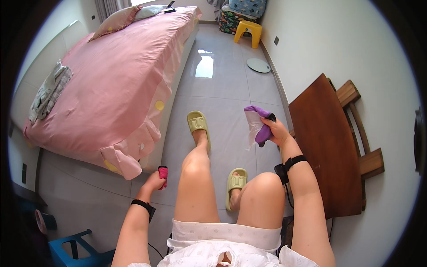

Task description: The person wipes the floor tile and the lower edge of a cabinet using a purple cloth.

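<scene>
My left hand (154,182), beside the bed's near corner, is closed around a small pinkish-red bundle (163,175) with a dark top edge. Its kind does not show clearly. On the other side, my right hand (278,132) grips a purple cloth-like piece (264,132) with black ends. Thin, see-through plastic (254,124) hangs off its left side. Both hands are in the air, wide apart, with my knees between them. The right hand is nearest the brown wooden table.
A bed with a pink sheet (120,75) fills the left side. To the right stands the brown wooden table (324,155) with a chair (371,162) by the wall. A round scale (258,65) and yellow stool (249,30) lie farther off. A blue stool (80,249) is at lower left.
</scene>
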A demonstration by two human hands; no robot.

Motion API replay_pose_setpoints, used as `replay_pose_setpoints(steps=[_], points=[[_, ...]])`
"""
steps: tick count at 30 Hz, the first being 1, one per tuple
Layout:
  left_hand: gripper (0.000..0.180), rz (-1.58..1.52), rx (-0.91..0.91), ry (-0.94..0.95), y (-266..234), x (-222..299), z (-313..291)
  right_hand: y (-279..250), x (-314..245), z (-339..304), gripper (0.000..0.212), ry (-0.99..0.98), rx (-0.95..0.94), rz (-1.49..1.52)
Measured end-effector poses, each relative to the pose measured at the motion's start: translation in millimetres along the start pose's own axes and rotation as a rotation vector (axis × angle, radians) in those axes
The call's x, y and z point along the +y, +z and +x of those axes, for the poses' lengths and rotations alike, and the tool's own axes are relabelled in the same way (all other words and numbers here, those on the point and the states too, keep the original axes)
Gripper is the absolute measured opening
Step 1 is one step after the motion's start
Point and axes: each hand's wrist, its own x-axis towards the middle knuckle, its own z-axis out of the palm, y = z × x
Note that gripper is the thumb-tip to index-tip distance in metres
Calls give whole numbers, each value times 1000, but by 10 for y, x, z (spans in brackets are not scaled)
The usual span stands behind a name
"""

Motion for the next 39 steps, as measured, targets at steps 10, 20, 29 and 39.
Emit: replay_pose_setpoints(steps=[10,20,29,39], points=[[35,299,52,-118,-393,170,-520,-369,534,-735,34,-117,311,184],[53,396,-33,-128,-436,620,-850,-442,824,-600,31,-37,311,153],[37,413,-200,22,14,417,-83,-350,1504,293,31,194,190,-65],[39,590,-176,-60,631,435,1324,-103,1767,1467,31,488,-21,-121]])
